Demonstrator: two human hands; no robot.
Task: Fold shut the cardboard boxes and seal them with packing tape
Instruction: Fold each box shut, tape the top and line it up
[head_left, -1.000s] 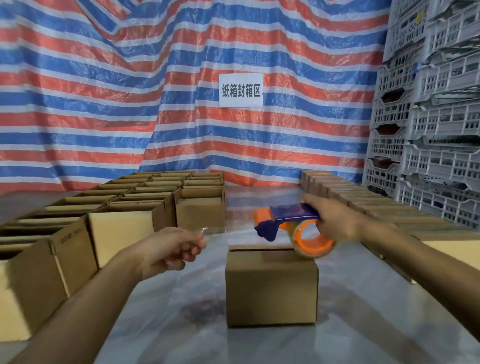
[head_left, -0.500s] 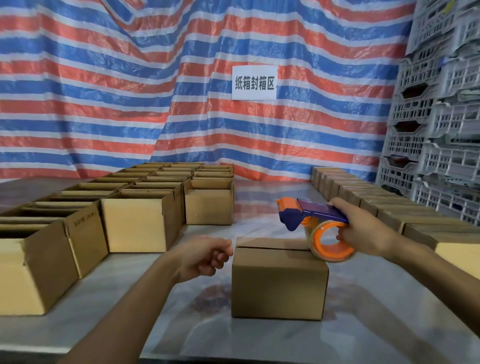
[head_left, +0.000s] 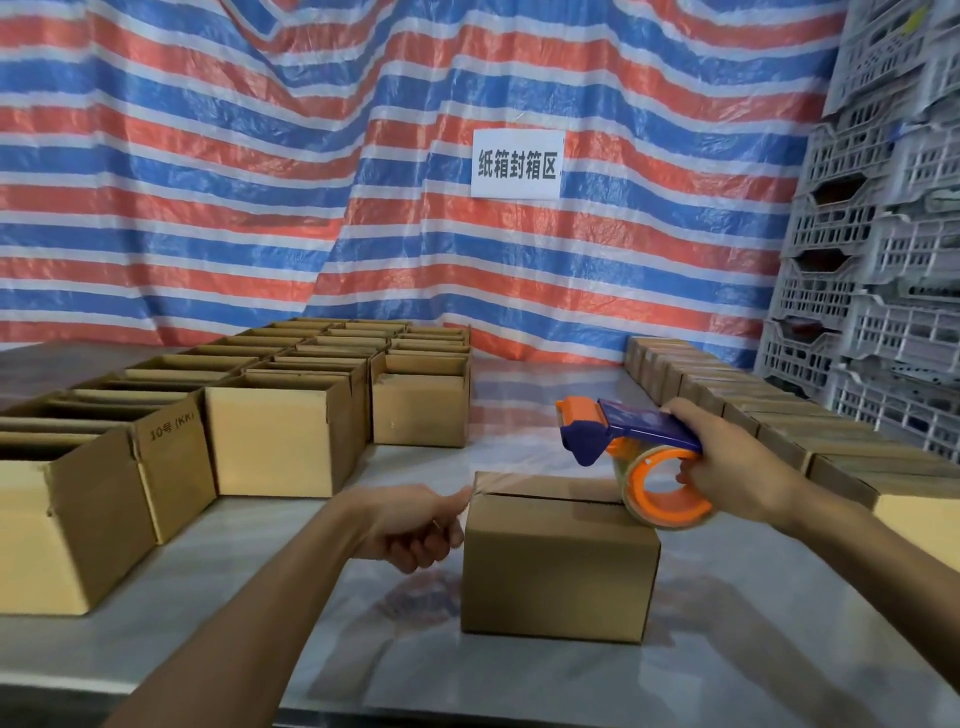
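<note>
A small cardboard box (head_left: 558, 566) with its flaps folded down stands in the middle of the table. My right hand (head_left: 727, 467) grips an orange and blue tape dispenser (head_left: 639, 457) whose roll sits over the box's right top edge. My left hand (head_left: 415, 525) pinches the free end of the clear tape (head_left: 519, 480) at the box's left top edge. The tape stretches across the box top between both hands.
Rows of open cardboard boxes (head_left: 275, 431) fill the table's left side. A row of closed boxes (head_left: 779, 426) runs along the right. Grey plastic crates (head_left: 883, 260) are stacked at the far right. A striped tarp with a white sign (head_left: 517, 163) hangs behind the shiny table (head_left: 727, 649).
My left hand has moved right to the box's left top edge with the tape end. The dispenser has come down toward the box's right edge, and the view has shifted closer.
</note>
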